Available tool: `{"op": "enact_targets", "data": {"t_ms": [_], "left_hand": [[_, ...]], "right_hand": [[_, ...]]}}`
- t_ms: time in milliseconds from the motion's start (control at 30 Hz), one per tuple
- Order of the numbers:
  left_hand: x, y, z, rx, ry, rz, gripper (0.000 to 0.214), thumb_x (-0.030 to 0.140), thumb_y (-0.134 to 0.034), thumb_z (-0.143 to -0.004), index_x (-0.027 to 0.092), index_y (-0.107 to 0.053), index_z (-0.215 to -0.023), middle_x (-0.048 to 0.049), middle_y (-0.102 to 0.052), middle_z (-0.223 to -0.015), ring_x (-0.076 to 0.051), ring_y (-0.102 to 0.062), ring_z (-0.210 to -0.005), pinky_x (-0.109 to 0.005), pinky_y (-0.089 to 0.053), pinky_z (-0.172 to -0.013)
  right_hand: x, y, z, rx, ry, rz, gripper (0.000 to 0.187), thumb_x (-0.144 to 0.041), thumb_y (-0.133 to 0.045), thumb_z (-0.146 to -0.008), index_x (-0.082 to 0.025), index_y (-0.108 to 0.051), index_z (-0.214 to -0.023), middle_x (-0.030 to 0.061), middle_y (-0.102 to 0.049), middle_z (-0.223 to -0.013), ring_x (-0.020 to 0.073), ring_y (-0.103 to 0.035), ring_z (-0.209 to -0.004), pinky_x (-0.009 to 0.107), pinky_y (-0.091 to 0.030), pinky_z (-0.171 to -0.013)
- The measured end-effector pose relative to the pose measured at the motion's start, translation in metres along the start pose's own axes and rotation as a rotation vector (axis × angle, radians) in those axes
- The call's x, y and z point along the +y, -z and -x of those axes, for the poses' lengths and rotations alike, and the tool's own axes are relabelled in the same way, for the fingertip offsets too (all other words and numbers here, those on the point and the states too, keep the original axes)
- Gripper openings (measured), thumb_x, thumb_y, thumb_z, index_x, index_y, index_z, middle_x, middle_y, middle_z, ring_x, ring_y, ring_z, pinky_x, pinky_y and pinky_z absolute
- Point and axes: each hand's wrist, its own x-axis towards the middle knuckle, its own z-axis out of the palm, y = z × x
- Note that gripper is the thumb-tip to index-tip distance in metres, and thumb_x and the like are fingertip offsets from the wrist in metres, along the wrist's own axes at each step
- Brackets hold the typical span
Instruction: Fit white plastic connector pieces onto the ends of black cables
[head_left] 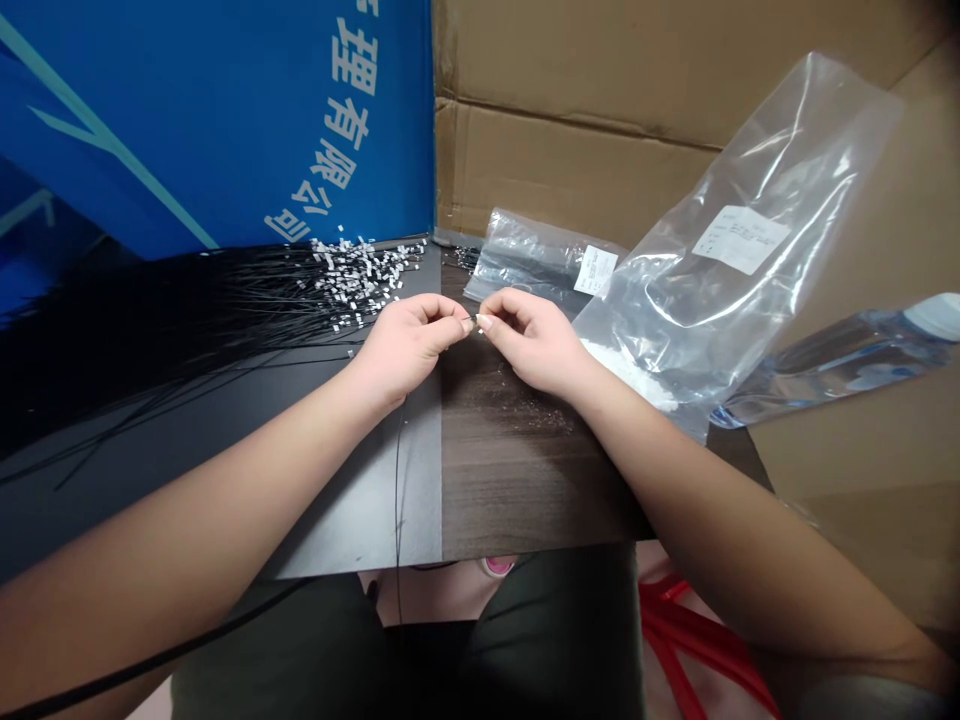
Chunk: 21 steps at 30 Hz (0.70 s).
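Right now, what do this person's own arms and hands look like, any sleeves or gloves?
The left hand and right hand are bare, with no gloves, rings or watch visible. The left forearm and right forearm show no sleeves or markings. A black cord crosses in front of the left forearm; where it attaches is out of view.

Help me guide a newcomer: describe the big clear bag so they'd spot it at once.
Start at the brown cardboard behind the tabletop. Follow it to the picture's right, past the right hand, to a tall clear bag between a smaller bag and a bottle. White contents at its bottom set it apart: the smaller bag shows dark contents.
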Motion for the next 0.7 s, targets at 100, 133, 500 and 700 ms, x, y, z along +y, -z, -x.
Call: {"op": "enact_targets", "data": {"t_ms": [100, 133, 500, 700], "left_hand": [[0.0025, 0.001, 0.0015, -0.014, -0.02, -0.068, 0.013, 0.029, -0.08, -0.074, 0.017, -0.075, -0.077, -0.0013, -0.068, -0.08, -0.015, -0.055, -0.077, -0.031, -0.042, -0.077], [0.003, 0.0013, 0.0019, -0.016, -0.025, -0.082, 0.013, 0.029, -0.08, -0.074, 0.017, -0.075, -0.078, -0.0013, -0.068, -0.08, -0.015, -0.055, -0.077, -0.031, -0.042, -0.077], [0.0039, -0.0026, -0.0006, 0.036, 0.107, 0.179, 0.011, 0.023, -0.081, -0.066, 0.016, -0.074, -0.072, -0.0015, -0.063, -0.071, -0.012, -0.05, -0.066, -0.029, -0.04, -0.066], [0.0075, -0.0028, 0.0006, 0.032, 0.134, 0.207, 0.01, 0.021, -0.081, -0.066, 0.016, -0.074, -0.071, -0.0014, -0.061, -0.071, -0.012, -0.048, -0.065, -0.029, -0.04, -0.064]], "right_hand": [[-0.0015, 0.0035, 0.0001, -0.014, 0.033, 0.065, 0.014, -0.026, -0.059, -0.096, -0.022, -0.059, -0.082, 0.0016, -0.063, -0.082, 0.0188, -0.054, -0.078, 0.034, -0.041, -0.073], [-0.002, 0.0045, 0.0001, -0.017, 0.049, 0.082, 0.014, -0.025, -0.059, -0.096, -0.022, -0.059, -0.082, 0.0017, -0.063, -0.083, 0.0189, -0.054, -0.079, 0.034, -0.041, -0.073], [0.0032, 0.0051, -0.003, 0.01, -0.03, -0.068, 0.016, -0.034, -0.065, -0.095, -0.02, -0.07, -0.09, 0.0041, -0.074, -0.091, 0.019, -0.061, -0.081, 0.035, -0.046, -0.077], [0.0018, 0.0047, -0.0033, 0.01, -0.047, -0.096, 0.018, -0.035, -0.065, -0.094, -0.019, -0.072, -0.091, 0.0042, -0.075, -0.091, 0.0183, -0.062, -0.08, 0.035, -0.048, -0.077]]}}
